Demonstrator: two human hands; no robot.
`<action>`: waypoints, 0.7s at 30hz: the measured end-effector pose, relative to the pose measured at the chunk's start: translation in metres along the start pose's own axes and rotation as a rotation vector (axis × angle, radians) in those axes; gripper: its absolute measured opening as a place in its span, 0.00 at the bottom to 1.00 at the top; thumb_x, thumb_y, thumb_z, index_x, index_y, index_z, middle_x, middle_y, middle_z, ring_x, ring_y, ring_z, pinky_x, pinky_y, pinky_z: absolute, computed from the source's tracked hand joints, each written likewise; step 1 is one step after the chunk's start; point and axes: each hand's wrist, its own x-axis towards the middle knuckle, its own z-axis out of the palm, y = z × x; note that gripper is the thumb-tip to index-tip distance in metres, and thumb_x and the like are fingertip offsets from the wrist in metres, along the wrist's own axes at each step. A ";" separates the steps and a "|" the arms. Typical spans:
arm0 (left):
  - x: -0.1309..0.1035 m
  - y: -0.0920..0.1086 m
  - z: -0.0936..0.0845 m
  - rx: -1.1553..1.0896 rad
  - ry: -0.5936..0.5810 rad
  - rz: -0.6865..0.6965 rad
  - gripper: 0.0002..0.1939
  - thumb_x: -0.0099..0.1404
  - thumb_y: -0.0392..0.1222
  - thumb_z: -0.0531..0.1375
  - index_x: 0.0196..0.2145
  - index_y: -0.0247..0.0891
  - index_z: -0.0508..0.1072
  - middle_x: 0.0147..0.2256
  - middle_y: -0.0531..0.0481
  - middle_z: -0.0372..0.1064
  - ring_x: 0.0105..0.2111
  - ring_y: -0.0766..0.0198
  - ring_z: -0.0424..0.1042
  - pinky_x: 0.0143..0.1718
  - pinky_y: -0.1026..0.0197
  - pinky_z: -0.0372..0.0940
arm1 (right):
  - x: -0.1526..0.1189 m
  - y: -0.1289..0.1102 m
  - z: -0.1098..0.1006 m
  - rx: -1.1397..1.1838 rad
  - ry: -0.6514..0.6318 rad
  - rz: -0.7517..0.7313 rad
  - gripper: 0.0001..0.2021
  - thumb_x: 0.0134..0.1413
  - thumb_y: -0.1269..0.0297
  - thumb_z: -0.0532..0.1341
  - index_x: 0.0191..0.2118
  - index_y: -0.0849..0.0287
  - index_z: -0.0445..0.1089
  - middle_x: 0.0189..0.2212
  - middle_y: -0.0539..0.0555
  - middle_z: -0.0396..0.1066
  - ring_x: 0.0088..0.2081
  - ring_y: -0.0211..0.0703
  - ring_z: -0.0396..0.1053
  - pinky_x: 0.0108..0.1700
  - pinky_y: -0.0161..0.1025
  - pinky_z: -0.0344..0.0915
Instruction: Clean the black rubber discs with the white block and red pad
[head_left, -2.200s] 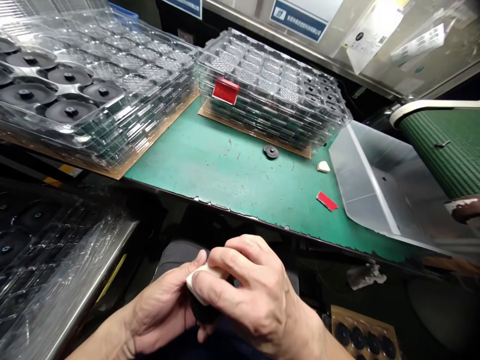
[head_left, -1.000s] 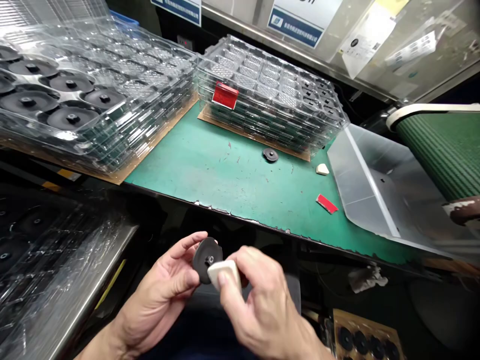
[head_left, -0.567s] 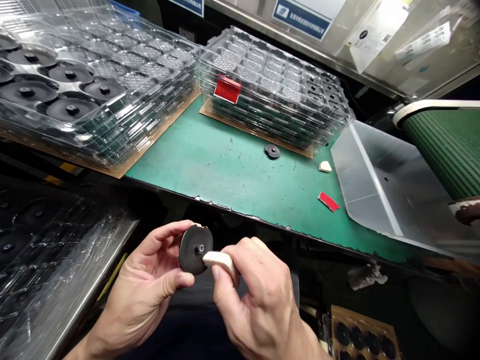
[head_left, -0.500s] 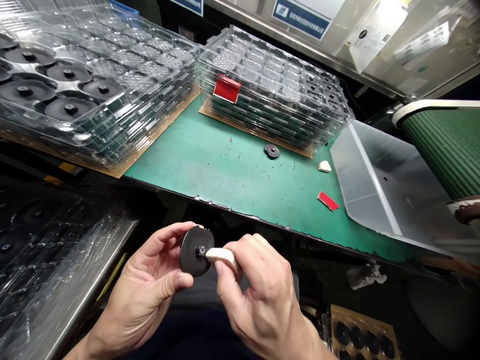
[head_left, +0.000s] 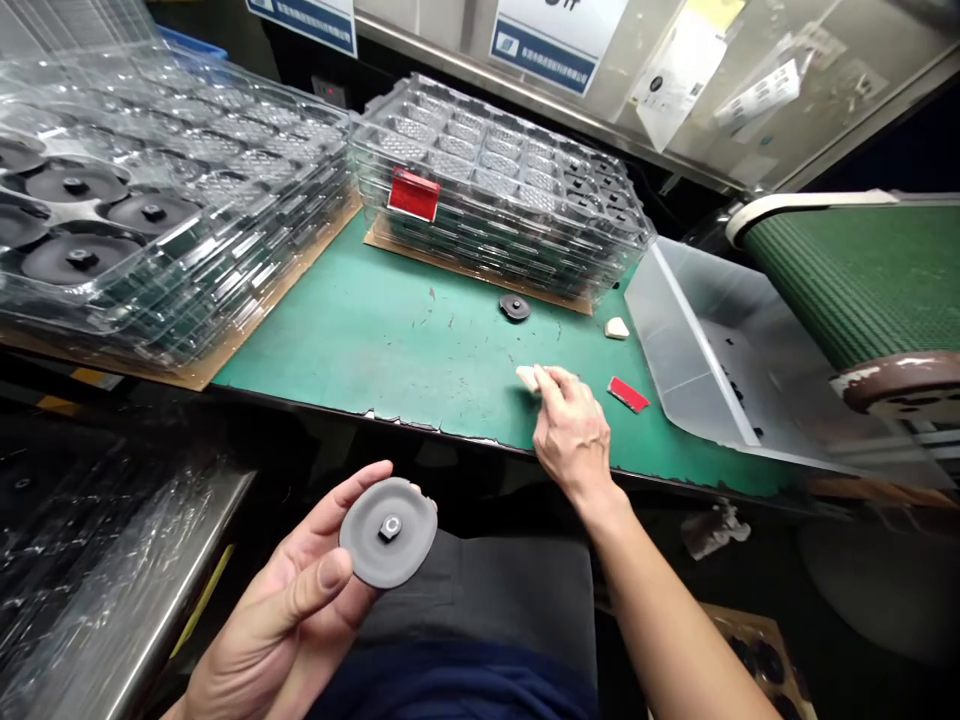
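In the head view, a stack of clear trays point(head_left: 255, 250) stands at the left on brown board, and black discs point(head_left: 81, 258) sit in the near-left round pockets of its top tray. A second clear stack point(head_left: 480, 225) stands at the back of the green table point(head_left: 360, 345); its top tray has small black parts point(head_left: 616, 198) in the right-hand compartments (a red tag point(head_left: 414, 196) hangs on its front). At the right, a translucent bin point(head_left: 664, 350) holds a few small dark bits. The left hand point(head_left: 289, 610) is turned palm up in front of the table edge, its grip pinching a dark grey disc point(head_left: 386, 555) between thumb and fingers, hub side facing the camera. The right arm stretches forward, and the right hand point(head_left: 574, 430), knuckles up, grasps a white block point(head_left: 528, 378) by its fingertips at the table; whether the block touches the surface is unclear. Near that hand lie a red strip point(head_left: 628, 394), a smaller white piece point(head_left: 616, 328) and a loose black disc point(head_left: 514, 308).
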 end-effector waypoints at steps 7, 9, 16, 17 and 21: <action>0.008 -0.010 0.004 0.148 0.081 0.132 0.29 0.63 0.44 0.75 0.61 0.54 0.79 0.62 0.50 0.80 0.70 0.48 0.67 0.62 0.64 0.70 | -0.045 -0.064 -0.017 0.314 -0.186 0.063 0.15 0.79 0.62 0.54 0.44 0.58 0.77 0.35 0.56 0.80 0.35 0.43 0.79 0.42 0.39 0.75; 0.011 -0.015 0.007 0.239 0.118 0.159 0.27 0.63 0.43 0.76 0.59 0.55 0.81 0.60 0.51 0.82 0.68 0.48 0.71 0.60 0.63 0.72 | -0.063 -0.100 -0.022 0.481 -0.320 0.045 0.19 0.81 0.57 0.53 0.35 0.56 0.72 0.24 0.46 0.74 0.22 0.34 0.71 0.28 0.30 0.68; 0.022 -0.004 0.000 0.770 0.160 0.314 0.11 0.65 0.53 0.75 0.43 0.51 0.90 0.40 0.51 0.89 0.43 0.51 0.86 0.48 0.62 0.77 | -0.091 -0.126 -0.027 0.669 -0.254 0.057 0.13 0.66 0.59 0.63 0.29 0.52 0.65 0.21 0.46 0.63 0.21 0.38 0.63 0.24 0.36 0.61; 0.022 -0.002 0.002 0.830 0.157 0.335 0.11 0.64 0.53 0.75 0.42 0.50 0.90 0.41 0.50 0.89 0.42 0.51 0.85 0.47 0.64 0.77 | -0.091 -0.124 -0.027 0.674 -0.252 0.066 0.14 0.66 0.60 0.63 0.28 0.53 0.63 0.20 0.46 0.60 0.20 0.37 0.60 0.24 0.36 0.58; 0.012 -0.007 0.019 0.936 0.210 0.374 0.15 0.61 0.55 0.77 0.47 0.59 0.89 0.49 0.56 0.88 0.50 0.50 0.84 0.53 0.64 0.75 | -0.087 -0.117 -0.029 0.719 -0.258 0.255 0.18 0.69 0.61 0.58 0.26 0.55 0.57 0.21 0.45 0.57 0.22 0.34 0.57 0.26 0.36 0.52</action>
